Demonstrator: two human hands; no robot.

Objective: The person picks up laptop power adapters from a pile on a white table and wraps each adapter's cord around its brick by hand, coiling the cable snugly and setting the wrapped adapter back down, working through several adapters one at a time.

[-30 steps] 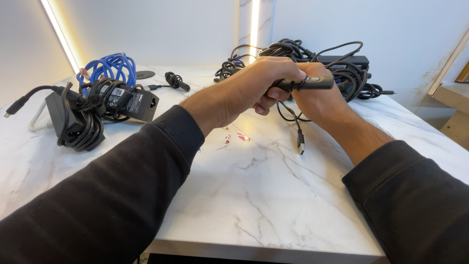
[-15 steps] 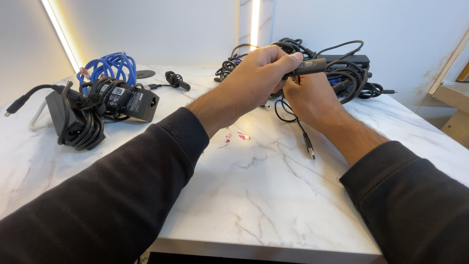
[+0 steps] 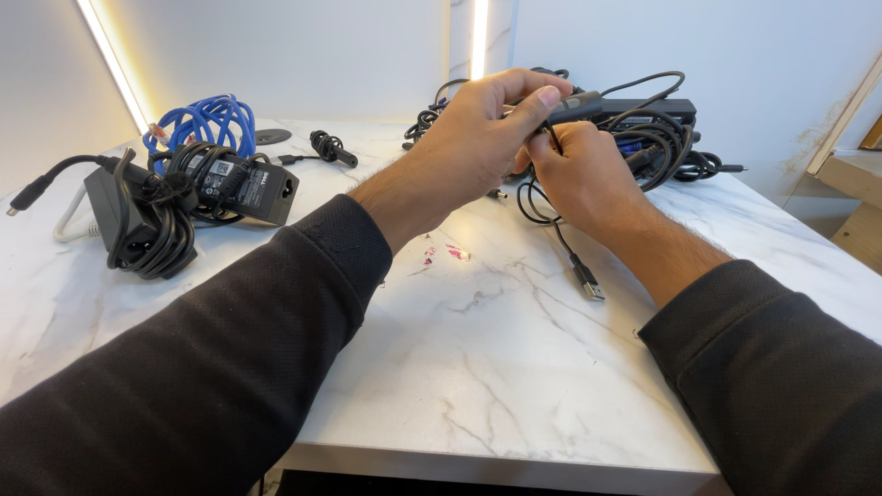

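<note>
Above the white marble counter the left hand and right hand together grip a thin black cable, its plug trailing toward five o'clock, with a black cable heap at one o'clock and power adapters at ten

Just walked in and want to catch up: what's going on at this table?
A person in dark sleeves holds a thin black cable above the white marble table. The left hand pinches a small dark cylindrical piece on it, while the right hand grips the cable's loops; its metal plug end dangles to the tabletop. Black power adapters and a coiled blue cable lie at the left, and a tangle of black cables sits behind the hands.
</note>
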